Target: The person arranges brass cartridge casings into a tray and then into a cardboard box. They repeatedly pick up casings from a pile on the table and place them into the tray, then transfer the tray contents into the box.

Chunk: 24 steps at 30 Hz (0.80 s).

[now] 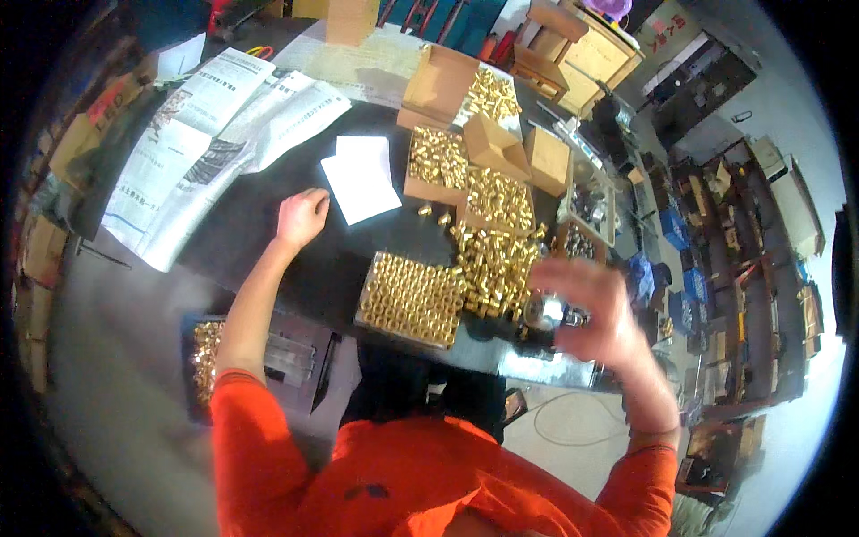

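My left hand [304, 217] rests on the dark table, its fingers curled closed; anything inside them is hidden. Two overlapping white paper sheets [365, 186] lie just beyond it. My right hand [591, 302] is blurred by motion near the table's front right edge, thumb and fingers apart. Between them a round silver metal piece [544, 311] shows; whether I touch it cannot be told. Left of that hand is a loose heap of brass fittings [497, 273]. Beside the heap stands a clear tray [360, 319] packed with brass fittings in neat rows. Two stray fittings [435, 215] lie behind it.
Open cardboard boxes [440, 82] with brass parts stand toward the back, beside a closed carton [547, 161]. Newspapers [192, 148] cover the table's left. Below left is a blue bin [190, 345] of brass parts. Clear tubs [591, 201] line the right; shelves [761, 286] stand beyond.
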{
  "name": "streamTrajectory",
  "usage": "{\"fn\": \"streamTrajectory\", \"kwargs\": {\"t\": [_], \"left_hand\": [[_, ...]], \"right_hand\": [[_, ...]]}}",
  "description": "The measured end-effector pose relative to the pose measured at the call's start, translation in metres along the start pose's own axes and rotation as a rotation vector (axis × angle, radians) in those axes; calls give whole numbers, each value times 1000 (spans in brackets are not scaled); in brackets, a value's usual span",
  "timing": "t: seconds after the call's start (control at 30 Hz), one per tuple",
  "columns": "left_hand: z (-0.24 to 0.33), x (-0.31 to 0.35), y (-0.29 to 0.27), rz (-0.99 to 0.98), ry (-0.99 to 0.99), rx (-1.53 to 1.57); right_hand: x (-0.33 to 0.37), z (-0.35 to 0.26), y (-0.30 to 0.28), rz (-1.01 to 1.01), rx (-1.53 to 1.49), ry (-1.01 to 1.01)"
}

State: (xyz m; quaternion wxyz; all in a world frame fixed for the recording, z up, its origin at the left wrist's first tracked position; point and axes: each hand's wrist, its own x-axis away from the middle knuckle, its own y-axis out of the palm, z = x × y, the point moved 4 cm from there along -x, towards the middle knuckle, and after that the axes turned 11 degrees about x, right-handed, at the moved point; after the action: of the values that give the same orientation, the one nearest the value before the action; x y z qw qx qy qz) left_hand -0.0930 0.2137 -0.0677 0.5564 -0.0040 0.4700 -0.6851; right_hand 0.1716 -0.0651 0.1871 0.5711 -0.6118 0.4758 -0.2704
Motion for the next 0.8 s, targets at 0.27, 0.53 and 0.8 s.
{"fn": "streamTrajectory", "kwargs": {"t": [0.27,0.53,0.8], "left_hand": [[-1,-5,15,-70,5,-113],[-3,-10,15,-83,-56,-85],[-5,-9,8,-55,-128,-84]], "right_hand": [[-156,182,37,189,64,319],[-287,361,161,155,243,454],[-327,343,173,50,405,719]]}}
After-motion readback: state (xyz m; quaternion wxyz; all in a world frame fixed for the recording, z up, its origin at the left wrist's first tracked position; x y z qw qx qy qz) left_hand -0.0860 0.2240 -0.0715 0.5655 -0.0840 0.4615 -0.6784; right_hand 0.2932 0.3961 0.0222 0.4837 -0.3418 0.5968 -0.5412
